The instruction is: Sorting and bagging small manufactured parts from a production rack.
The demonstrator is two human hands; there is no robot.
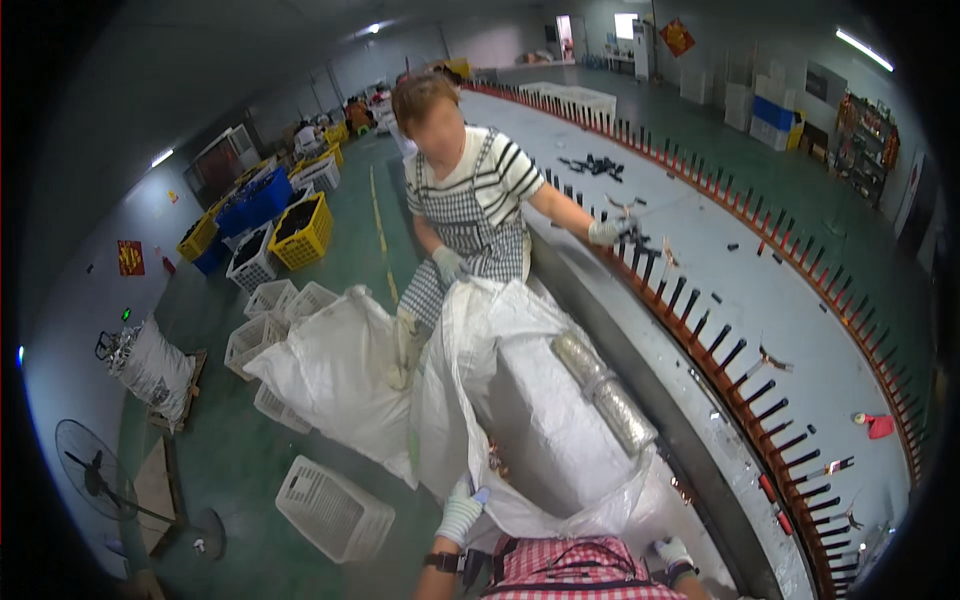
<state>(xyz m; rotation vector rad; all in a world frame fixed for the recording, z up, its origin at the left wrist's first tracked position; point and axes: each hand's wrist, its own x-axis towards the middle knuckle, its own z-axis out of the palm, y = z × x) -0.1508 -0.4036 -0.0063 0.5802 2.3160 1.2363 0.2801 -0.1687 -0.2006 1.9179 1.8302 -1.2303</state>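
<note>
A large open white woven sack (455,400) stands in front of me, with copper-coloured bits (496,458) showing inside its mouth. My left hand (463,512), in a striped pale glove, is closed on the sack's near edge. My right hand (675,553), also gloved, is low at the right beside the sack's near side; its fingers are too small and partly hidden to read. On the sack's right part lies a long roll (605,395) in shiny clear wrapping. Past the sack, a co-worker's gloved hand (608,232) reaches to black pieces at the line's edge.
A second white sack (340,375) leans at left, near white crates (335,508). A metal trough edge (700,420) runs along the right, beside a long table (800,350) rimmed with upright black-tipped pegs. A floor fan (95,475) stands far left; yellow crates (300,232) lie beyond.
</note>
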